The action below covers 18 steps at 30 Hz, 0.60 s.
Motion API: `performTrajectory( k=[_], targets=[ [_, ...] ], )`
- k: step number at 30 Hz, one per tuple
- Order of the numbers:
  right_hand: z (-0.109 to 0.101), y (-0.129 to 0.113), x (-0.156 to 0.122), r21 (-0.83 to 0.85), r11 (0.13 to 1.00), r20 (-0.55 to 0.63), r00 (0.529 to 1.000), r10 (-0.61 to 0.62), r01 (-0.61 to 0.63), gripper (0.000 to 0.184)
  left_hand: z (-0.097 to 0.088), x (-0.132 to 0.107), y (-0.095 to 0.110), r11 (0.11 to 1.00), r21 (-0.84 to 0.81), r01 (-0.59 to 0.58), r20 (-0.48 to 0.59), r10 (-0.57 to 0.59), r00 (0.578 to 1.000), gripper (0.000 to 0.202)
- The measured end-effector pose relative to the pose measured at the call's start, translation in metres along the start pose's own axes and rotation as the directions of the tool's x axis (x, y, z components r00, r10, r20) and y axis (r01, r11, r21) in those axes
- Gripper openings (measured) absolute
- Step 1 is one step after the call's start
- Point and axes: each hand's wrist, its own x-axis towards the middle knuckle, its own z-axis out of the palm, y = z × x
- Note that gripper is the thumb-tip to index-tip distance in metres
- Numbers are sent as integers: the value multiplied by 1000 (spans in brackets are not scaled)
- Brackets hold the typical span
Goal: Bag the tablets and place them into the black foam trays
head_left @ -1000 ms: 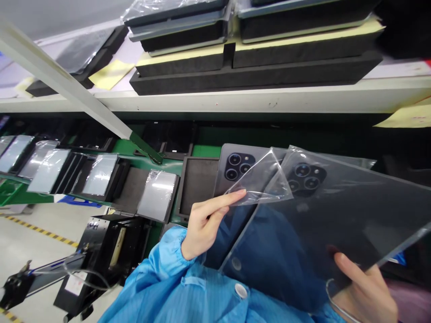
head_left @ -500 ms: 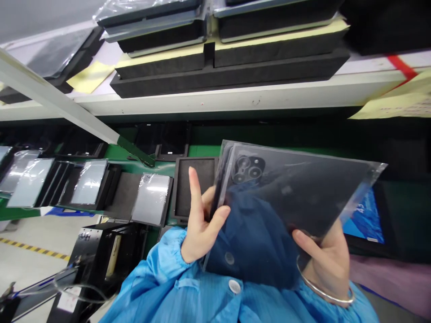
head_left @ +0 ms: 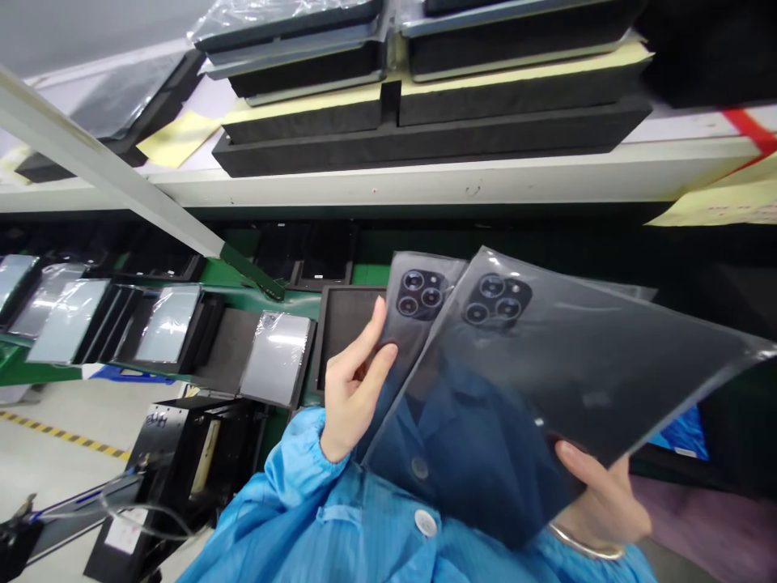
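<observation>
Two dark tablets in clear plastic sleeves are fanned apart in front of my chest, camera sides facing me. My left hand (head_left: 358, 376) pinches the edge of the rear tablet (head_left: 420, 312) between thumb and fingers. The front tablet (head_left: 522, 389) overlaps it, and my right hand (head_left: 600, 490) grips its lower right edge, thumb on top. The fingers under both tablets are mostly hidden. Just left of the rear tablet lies a dark foam tray (head_left: 349, 312), partly covered by my hand and the tablet.
Bagged silver tablets (head_left: 276, 356) on dark trays line the bench to the left. A white slanted post (head_left: 115, 166) stands in front of them. Overhead, a shelf (head_left: 376, 190) carries stacked foam trays (head_left: 425, 134) of bagged tablets. A lit blue screen (head_left: 683, 433) sits at right.
The tablets, stacked together before, are now spread apart. The front one has shifted right with my right hand, uncovering the rear one's cameras. My left index finger has folded onto the rear tablet.
</observation>
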Motion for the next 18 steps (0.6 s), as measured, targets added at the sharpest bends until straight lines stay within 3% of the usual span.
performTrajectory(
  k=[3, 9, 12, 15, 18],
  targets=[
    [-5, 8, 9, 93, 995, -79, 996, 35, -28, 84, -2, -2, 3, 977, 78, -196, 77, 190, 979, 45],
    [-18, 17, 23, 163, 987, -124, 992, 31, -11, 87, -5, 8, 7, 862, 184, -472, 166, 446, 880, 52],
    [-19, 10, 12, 138, 990, -128, 990, 56, -38, 70, -8, 16, 9, 816, 182, -548, 240, 503, 830, 48],
    [-23, 2, -4, 82, 989, -86, 988, 126, -119, 42, -9, 20, 12, 792, 189, -580, 246, 534, 809, 39],
    [-36, 4, -11, 14, 983, -83, 979, 184, -183, 28, -9, 20, 14, 755, 221, -617, 255, 566, 784, 31]
  ],
)
